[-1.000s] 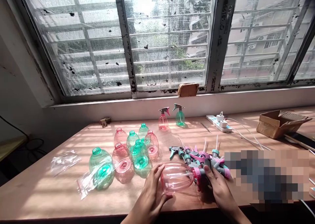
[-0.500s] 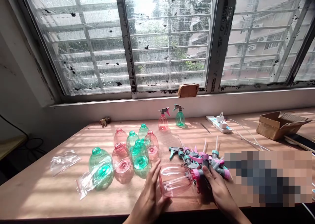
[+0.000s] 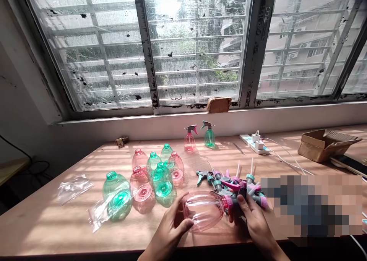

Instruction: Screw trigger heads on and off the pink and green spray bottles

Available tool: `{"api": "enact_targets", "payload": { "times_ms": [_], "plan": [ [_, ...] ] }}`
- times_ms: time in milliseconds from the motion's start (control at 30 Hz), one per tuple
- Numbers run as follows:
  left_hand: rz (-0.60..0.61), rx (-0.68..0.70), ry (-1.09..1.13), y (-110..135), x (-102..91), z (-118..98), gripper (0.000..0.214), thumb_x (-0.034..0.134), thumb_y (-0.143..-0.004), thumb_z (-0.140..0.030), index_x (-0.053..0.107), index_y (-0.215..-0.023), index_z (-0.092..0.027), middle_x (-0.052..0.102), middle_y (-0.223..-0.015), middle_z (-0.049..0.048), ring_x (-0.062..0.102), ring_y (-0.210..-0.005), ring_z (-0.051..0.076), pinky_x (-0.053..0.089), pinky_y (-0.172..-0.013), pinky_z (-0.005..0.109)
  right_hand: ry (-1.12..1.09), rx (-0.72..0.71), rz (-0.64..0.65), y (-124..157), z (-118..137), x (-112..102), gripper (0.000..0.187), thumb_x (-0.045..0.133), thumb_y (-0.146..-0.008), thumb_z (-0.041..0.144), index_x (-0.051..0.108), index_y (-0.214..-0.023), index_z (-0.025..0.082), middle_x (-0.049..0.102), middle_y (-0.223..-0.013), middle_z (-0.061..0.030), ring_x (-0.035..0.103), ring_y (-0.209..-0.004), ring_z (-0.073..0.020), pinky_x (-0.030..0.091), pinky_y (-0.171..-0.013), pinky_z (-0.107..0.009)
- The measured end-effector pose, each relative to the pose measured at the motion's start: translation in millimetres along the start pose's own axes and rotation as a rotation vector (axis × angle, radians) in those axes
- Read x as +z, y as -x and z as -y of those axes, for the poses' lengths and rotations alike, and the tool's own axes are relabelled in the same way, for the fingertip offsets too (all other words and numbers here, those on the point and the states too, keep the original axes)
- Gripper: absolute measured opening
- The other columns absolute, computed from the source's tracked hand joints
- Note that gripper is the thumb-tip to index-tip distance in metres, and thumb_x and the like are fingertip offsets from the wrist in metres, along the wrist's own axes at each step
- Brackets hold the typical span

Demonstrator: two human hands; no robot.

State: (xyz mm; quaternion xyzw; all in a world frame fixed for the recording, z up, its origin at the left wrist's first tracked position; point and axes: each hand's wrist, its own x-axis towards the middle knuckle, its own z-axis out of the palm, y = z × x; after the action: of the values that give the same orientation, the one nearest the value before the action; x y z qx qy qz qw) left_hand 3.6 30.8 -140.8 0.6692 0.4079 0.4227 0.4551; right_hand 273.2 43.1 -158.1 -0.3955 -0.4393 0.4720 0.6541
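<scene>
Transparent pink, ribbed plastic bottle (image 3: pixel 203 211) being held sideways

In the head view, the left hand (image 3: pixel 169 228) is cupping the bottle's base between thumb and fingers, while the right hand's (image 3: pixel 257 219) fingers are gripping the grey-and-pink plastic spray head (image 3: pixel 235 205) at its neck. The smooth base could be slipping if that cupping is too loose; a crooked twist could be jamming the threads. The bottle is occupying the near middle of the brown wooden table (image 3: pixel 57 230), long axis running left to right, neck pointing right.
</scene>
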Motion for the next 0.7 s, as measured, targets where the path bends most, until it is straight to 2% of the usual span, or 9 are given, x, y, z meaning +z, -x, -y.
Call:
{"api": "enact_targets", "payload": {
  "times_ms": [133,200,333,400,500,567,633,700],
  "plan": [
    [-0.040,-0.039,-0.114,-3,2.2,-7,0.074,0.058,-0.093,-0.078,0.062,-0.141,-0.022,0.074,-0.125,0.0122,0.065,-0.122,0.038,0.047,-0.111,0.048,-0.026,0.016,-0.049,0,-6,-3,0.047,0.079,-0.085,0.067,0.069,-0.096,0.023,0.052,-0.059,0.0055,0.047,-0.048,-0.0128,0.039,-0.043,-0.023],
    [-0.047,-0.034,-0.122,-3,4.3,-12,0.070,0.053,-0.096,-0.078,0.066,-0.134,-0.020,0.076,-0.114,0.0110,0.068,-0.113,0.036,0.050,-0.105,0.045,-0.077,0.016,-0.072,1,-9,-4,0.048,0.083,-0.083,0.066,0.071,-0.100,0.022,0.055,-0.065,0.0045,0.050,-0.052,-0.0121,0.044,-0.047,-0.022],
    [-0.049,-0.016,-0.099,-2,8.6,-21,0.055,0.049,-0.102,-0.069,0.072,-0.114,-0.020,0.075,-0.102,0.0078,0.067,-0.102,0.031,0.050,-0.101,0.040,-0.087,-0.008,-0.085,4,-13,-5,0.056,0.080,-0.085,0.067,0.073,-0.123,0.026,0.074,-0.094,-0.0059,0.065,-0.069,-0.0183,0.054,-0.057,-0.026],
    [-0.055,-0.034,-0.104,-1,9.7,-24,0.052,0.049,-0.103,-0.067,0.072,-0.103,-0.020,0.074,-0.095,0.0062,0.067,-0.097,0.030,0.049,-0.099,0.039,-0.068,-0.036,-0.073,6,-14,-7,0.062,0.076,-0.088,0.068,0.070,-0.134,0.027,0.077,-0.107,-0.0105,0.069,-0.078,-0.0229,0.055,-0.058,-0.028],
    [-0.083,-0.068,-0.095,-1,9.4,-23,0.057,0.050,-0.100,-0.072,0.072,-0.094,-0.020,0.073,-0.094,0.0056,0.066,-0.096,0.029,0.050,-0.094,0.037,-0.021,-0.079,-0.082,7,-17,-12,0.064,0.072,-0.091,0.067,0.068,-0.141,0.029,0.078,-0.114,-0.0128,0.071,-0.088,-0.0275,0.058,-0.062,-0.032],
    [-0.092,-0.097,-0.008,-2,8.2,-18,0.062,0.051,-0.097,-0.077,0.071,-0.091,-0.019,0.072,-0.089,0.0054,0.067,-0.091,0.028,0.051,-0.089,0.037,0.040,-0.127,-0.125,4,-18,-16,0.063,0.071,-0.092,0.067,0.068,-0.142,0.030,0.078,-0.114,-0.0124,0.071,-0.092,-0.0288,0.061,-0.071,-0.035],
    [-0.093,-0.162,0.173,-4,6.6,-12,0.067,0.049,-0.095,-0.081,0.069,-0.090,-0.018,0.069,-0.076,0.0033,0.067,-0.077,0.025,0.053,-0.083,0.037,0.014,-0.161,-0.167,0,-18,-20,0.059,0.071,-0.093,0.066,0.068,-0.141,0.032,0.077,-0.111,-0.0103,0.070,-0.090,-0.0260,0.062,-0.076,-0.036],
    [-0.111,-0.223,0.361,-5,5.0,-4,0.070,0.046,-0.095,-0.084,0.067,-0.093,-0.017,0.063,-0.064,0.0000,0.064,-0.062,0.021,0.053,-0.073,0.036,-0.115,-0.143,-0.184,-4,-15,-20,0.054,0.070,-0.095,0.063,0.066,-0.141,0.034,0.074,-0.104,-0.0056,0.066,-0.075,-0.0198,0.060,-0.067,-0.032]
  ]
}}
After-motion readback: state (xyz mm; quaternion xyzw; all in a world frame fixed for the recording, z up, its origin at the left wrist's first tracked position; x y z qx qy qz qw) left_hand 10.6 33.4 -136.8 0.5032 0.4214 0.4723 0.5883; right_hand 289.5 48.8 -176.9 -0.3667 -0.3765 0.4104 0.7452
